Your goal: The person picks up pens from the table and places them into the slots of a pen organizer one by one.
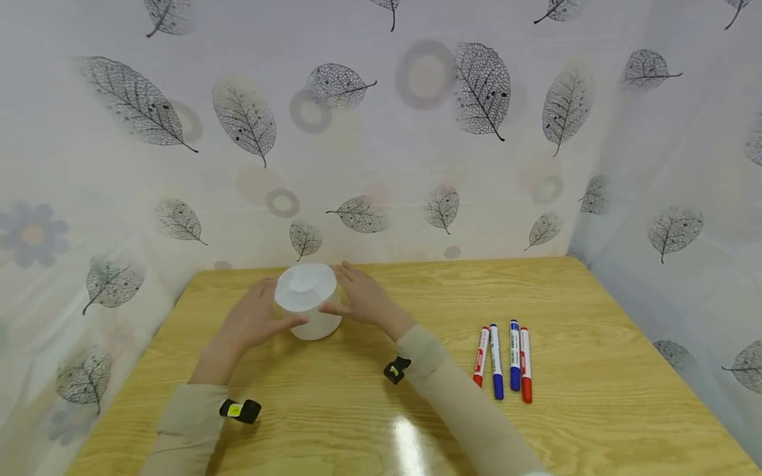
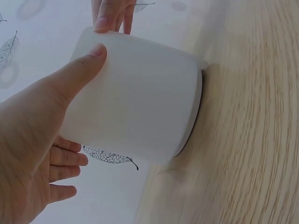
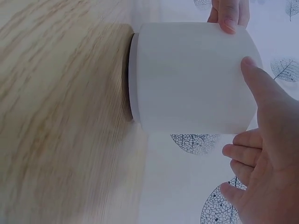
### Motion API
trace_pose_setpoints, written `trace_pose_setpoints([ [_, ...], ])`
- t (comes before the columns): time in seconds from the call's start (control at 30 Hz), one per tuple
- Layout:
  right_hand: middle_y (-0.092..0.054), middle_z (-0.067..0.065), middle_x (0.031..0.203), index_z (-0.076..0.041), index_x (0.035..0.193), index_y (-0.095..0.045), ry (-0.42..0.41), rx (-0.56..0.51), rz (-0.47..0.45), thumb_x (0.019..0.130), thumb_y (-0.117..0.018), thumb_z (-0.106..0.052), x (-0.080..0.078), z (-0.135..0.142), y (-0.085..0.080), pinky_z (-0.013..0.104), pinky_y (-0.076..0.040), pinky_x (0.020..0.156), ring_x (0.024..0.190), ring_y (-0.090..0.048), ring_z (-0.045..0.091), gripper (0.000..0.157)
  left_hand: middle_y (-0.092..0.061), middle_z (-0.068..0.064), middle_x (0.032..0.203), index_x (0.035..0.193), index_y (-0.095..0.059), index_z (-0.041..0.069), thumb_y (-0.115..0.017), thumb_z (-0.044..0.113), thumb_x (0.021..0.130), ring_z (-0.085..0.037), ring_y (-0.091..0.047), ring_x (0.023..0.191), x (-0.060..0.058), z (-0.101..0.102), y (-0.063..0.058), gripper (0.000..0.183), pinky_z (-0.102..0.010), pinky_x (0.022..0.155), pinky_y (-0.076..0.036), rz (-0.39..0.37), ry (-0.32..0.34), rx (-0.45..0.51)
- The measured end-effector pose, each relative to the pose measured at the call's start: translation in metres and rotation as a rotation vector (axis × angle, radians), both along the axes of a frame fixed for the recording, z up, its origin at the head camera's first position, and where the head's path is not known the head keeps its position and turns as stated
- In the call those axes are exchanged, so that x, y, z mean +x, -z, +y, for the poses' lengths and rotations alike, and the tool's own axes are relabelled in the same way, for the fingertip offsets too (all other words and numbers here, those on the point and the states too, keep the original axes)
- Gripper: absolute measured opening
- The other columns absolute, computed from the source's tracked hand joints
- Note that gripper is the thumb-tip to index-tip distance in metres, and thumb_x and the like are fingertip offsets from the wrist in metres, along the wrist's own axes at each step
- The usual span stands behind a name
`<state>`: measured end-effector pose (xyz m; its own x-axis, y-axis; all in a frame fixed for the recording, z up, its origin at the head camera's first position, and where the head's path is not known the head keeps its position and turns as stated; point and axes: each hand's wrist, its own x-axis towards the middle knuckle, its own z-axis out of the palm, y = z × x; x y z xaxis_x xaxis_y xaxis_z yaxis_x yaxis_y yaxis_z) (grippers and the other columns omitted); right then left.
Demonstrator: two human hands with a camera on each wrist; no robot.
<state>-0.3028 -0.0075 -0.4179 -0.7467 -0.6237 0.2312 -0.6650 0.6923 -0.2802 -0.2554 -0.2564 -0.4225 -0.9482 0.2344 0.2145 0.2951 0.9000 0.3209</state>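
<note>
A white round container point(image 1: 315, 324) stands on the wooden table, close to its far edge. My left hand point(image 1: 253, 317) is at its left side, the thumb lying along the front wall near the rim. On the opposite side is my right hand point(image 1: 366, 301), its thumb also across the front, its fingers stretched out past the far side. In the left wrist view, the left fingers point(image 2: 63, 161) extend loosely beyond the container wall rather than wrapping it. The right wrist view shows the right fingers point(image 3: 245, 156) spread in the same way, with the thumb tip at the wall.
Several capped markers point(image 1: 496, 360), red and blue, lie side by side to the right of my right forearm. A pale curtain point(image 1: 381, 145) with a leaf print hangs behind the table point(image 1: 333, 410) and along both sides. Each wrist wears a small black camera.
</note>
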Motion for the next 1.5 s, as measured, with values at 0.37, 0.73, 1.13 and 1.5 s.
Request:
trace_pose_setpoints([
  [0.37, -0.039, 0.013, 0.155, -0.008, 0.151, -0.036, 0.010, -0.067, 0.018, 0.087, -0.066, -0.055, 0.012, 0.023, 0.002, 0.051, -0.027, 0.121, 0.148, -0.029, 0.032, 0.084, -0.052, -0.021, 0.135, 0.141, -0.042, 0.000, -0.070, 0.070, 0.074, -0.039, -0.051, 0.125, 0.005, 0.021, -0.003, 0.101, -0.057, 0.103, -0.047, 0.035, 0.037, 0.001],
  [0.73, -0.037, 0.019, 0.154, -0.004, 0.150, -0.036, 0.047, -0.064, 0.008, 0.087, -0.065, -0.056, 0.020, 0.043, 0.006, 0.050, -0.025, 0.122, 0.147, -0.030, 0.034, 0.086, -0.056, -0.021, 0.130, 0.136, -0.046, -0.003, -0.075, 0.064, 0.071, -0.038, -0.055, 0.121, 0.010, 0.042, -0.004, 0.098, -0.054, 0.101, -0.049, 0.108, 0.079, -0.021],
  [1.13, -0.033, 0.016, 0.157, -0.004, 0.151, -0.034, 0.100, -0.048, -0.021, 0.087, -0.063, -0.058, 0.026, 0.067, 0.005, 0.049, -0.023, 0.123, 0.148, -0.027, 0.031, 0.089, -0.056, -0.022, 0.133, 0.137, -0.045, -0.004, -0.074, 0.066, 0.071, -0.039, -0.050, 0.130, 0.008, 0.064, -0.003, 0.101, -0.052, 0.109, -0.044, 0.144, 0.101, -0.054],
  [1.5, -0.035, 0.017, 0.156, -0.005, 0.151, -0.034, 0.098, -0.067, -0.001, 0.087, -0.065, -0.056, 0.027, 0.092, 0.007, 0.052, -0.024, 0.121, 0.149, -0.026, 0.032, 0.087, -0.056, -0.023, 0.134, 0.137, -0.045, -0.006, -0.073, 0.067, 0.071, -0.038, -0.051, 0.129, 0.006, 0.088, -0.003, 0.103, -0.049, 0.110, -0.044, 0.161, 0.122, -0.083],
])
